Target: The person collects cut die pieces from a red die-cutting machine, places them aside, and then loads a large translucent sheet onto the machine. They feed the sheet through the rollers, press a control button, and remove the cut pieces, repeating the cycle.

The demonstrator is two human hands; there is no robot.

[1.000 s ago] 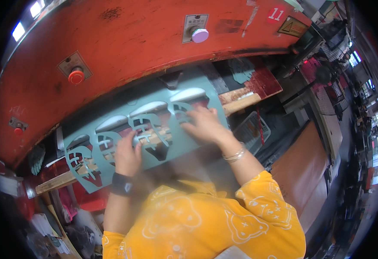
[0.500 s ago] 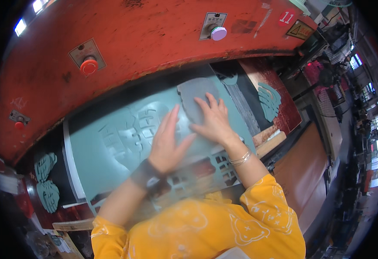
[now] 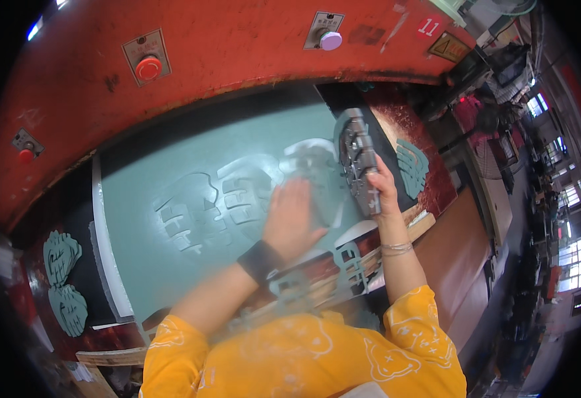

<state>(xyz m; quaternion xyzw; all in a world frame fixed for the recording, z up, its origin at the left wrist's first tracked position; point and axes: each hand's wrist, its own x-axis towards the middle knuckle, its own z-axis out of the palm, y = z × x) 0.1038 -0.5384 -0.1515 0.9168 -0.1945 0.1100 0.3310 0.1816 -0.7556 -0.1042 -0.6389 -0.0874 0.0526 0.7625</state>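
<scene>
On its edge above the right part of the green sheet [image 3: 138, 232] stands a metal cutting die [image 3: 359, 159]. My right hand [image 3: 386, 189] grips it by its lower right side, so its bladed face shows. A piece of green material clings near its upper left edge. My left hand [image 3: 291, 213], smeared by motion, lies stretched out flat over the sheet beside the rightmost cut outline, with nothing visible in it. Two more cut outlines with slots, one in the middle [image 3: 245, 189] and one on the left [image 3: 187, 209], mark the sheet.
Behind the sheet runs a red machine beam [image 3: 237, 56] with a red button [image 3: 149, 67] and a purple one [image 3: 331, 41]. Cut green pieces lie at the right [image 3: 410, 169] and in two piles at the left [image 3: 61, 257]. Slotted green scrap [image 3: 350, 268] hangs by the front wooden edge.
The die lay flat under my right hand; now that hand has lifted and tipped it up to the right, uncovering a cut outline. My left hand has moved right over the sheet.
</scene>
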